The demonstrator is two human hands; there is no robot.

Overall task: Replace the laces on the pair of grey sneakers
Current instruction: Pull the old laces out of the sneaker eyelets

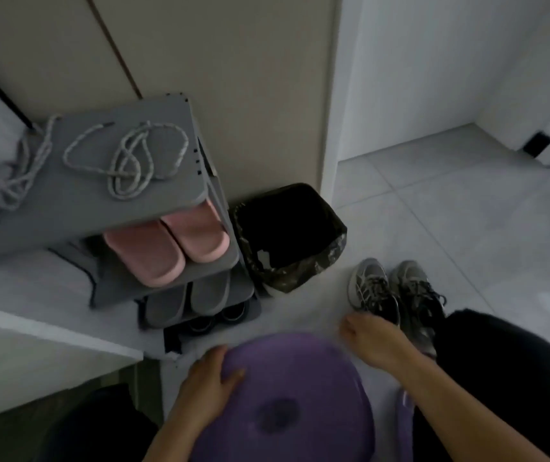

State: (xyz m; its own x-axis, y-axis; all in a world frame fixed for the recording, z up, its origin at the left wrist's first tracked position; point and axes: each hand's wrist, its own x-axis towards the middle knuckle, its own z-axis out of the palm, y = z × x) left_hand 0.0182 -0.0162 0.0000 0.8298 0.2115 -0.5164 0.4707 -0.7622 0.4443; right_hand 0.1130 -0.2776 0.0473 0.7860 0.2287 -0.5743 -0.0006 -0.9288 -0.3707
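- Left hand point(207, 378): the grip is clamping on the rim of the purple stool point(287, 401), thumb lying on top and fingers wrapping round the edge. Judging, it is steadying or placing the seat close to the work.
- Right hand point(368, 338): it is reaching down over the floor point(433, 211), just beside the heel of the nearer shoe. The fingers are looking curled but blurred, so I cannot tell whether the grip is apart or closing on anything.
- Grey sneakers point(410, 278): they are standing side by side on the floor, toes pointing away, with dark laces point(372, 290) showing threaded in both. The swap is probably only starting.
- Bin point(287, 235): it is sitting between the sneakers and the shoe rack point(100, 208), handy for the old laces.
- Pale laces point(126, 158): they are lying coiled loose on the rack's top shelf, well apart from the shoes, likely laid out for an easy reach. A second bundle point(23, 168) is hanging off the left edge.
- Pink slippers point(166, 248): they are sitting on the shelf below.
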